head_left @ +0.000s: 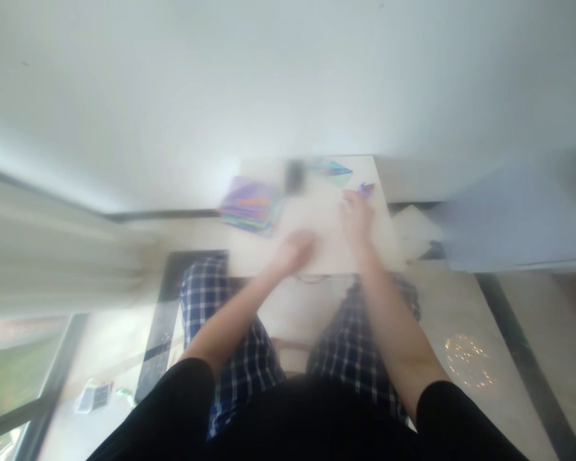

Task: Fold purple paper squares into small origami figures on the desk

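The picture is heavily blurred. My left hand point(295, 250) rests on a small pale table point(317, 211), fingers curled in, with nothing visible in it. My right hand point(356, 214) lies further out on the table, its fingertips touching a small purple folded paper piece point(366, 188). A stack of coloured paper sheets point(252, 205) lies at the table's left side. A blue-green folded paper point(335, 170) sits at the far edge, and beside it stands a dark small object point(295, 176), too blurred to identify.
My legs in blue checked trousers point(230, 346) sit under the table. A white wall point(269, 83) stands behind it. A bluish-grey surface point(513, 224) lies to the right, a curtain point(52, 250) and window to the left, and a small box point(93, 397) on the floor.
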`<state>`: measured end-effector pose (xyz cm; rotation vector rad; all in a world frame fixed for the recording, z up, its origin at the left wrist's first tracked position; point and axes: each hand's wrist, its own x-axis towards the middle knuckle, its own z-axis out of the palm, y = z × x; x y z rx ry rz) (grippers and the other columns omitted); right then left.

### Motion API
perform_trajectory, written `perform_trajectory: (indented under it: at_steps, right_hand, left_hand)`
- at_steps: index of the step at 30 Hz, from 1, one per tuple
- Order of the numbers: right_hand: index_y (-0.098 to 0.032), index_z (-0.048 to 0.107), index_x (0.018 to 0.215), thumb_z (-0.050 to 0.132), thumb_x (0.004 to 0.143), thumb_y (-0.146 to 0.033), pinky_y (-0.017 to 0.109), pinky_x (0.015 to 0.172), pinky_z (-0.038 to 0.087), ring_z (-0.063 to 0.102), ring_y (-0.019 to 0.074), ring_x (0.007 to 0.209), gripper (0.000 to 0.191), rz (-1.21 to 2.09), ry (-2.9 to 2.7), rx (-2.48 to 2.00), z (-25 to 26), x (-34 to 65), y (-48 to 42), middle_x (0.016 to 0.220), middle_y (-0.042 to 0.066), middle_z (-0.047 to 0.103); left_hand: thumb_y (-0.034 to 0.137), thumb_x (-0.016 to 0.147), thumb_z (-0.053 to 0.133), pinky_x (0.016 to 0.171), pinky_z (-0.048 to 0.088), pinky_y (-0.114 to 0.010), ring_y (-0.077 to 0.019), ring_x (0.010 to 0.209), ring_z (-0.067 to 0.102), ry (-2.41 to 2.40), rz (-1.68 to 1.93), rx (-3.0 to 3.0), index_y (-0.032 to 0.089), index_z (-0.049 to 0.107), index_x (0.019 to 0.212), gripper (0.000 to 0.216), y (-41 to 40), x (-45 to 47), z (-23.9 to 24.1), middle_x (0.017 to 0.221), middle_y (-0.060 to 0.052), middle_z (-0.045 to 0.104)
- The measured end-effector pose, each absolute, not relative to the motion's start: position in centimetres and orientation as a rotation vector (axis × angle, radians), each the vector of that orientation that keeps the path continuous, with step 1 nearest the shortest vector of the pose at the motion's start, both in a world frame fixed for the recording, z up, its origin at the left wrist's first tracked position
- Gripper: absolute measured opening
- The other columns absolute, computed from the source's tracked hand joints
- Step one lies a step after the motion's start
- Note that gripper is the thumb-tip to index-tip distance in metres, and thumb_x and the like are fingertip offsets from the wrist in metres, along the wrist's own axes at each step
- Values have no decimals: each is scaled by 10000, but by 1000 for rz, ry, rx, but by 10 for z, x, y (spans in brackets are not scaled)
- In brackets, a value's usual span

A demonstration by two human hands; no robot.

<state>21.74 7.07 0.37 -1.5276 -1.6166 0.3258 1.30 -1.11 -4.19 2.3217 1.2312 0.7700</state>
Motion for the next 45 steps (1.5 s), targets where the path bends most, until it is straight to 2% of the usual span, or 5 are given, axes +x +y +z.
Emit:
perform_trajectory:
  at_steps: [8,19,38,42,45]
  right_hand:
    - [-227,719,1095,496,884,-207,446,1060,476,635,277,1156,307,506,-1978,-1283,17,128,60,1166,83,735]
    - [-277,506,1449,504,902,-166,483,1182,355,482,264,1384,558,742,-2345,-1001,4,63,59,1457,52,572]
    - [-225,733,1153,491,926,-207,518,1108,432,619,302,1226,333,635,-2322,-1281,-26,92,49,1236,84,722]
    - [-267,666,1263,386,970,-225,408,1061,483,640,236,1200,407,720,-2149,-1195,-15,110,44,1276,45,706]
    - [-229,713,1136,421,974,-313,388,1062,479,686,234,1119,345,715,-2057,-1164,-6,127,42,1156,71,751]
  left_hand:
    - [258,924,505,1152,375,-508,-304,1371,490,1720,877,2135,139,554,1368,462,18,-71,-17,1420,-159,579]
    - [226,844,617,1225,130,-594,-326,1412,440,1791,786,2012,176,642,1254,414,17,-122,-46,1400,-150,604]
    - [303,871,618,1220,244,-545,-304,1382,469,1605,763,2136,224,603,1345,481,11,-104,-17,1438,-86,583]
    - [211,879,559,1140,398,-479,-270,1247,588,1680,748,2106,216,686,1225,368,11,-114,-12,1287,-83,683]
    - [204,841,600,1026,495,-458,-292,1107,659,1839,725,2013,201,740,1094,289,11,-117,-6,1113,-102,739]
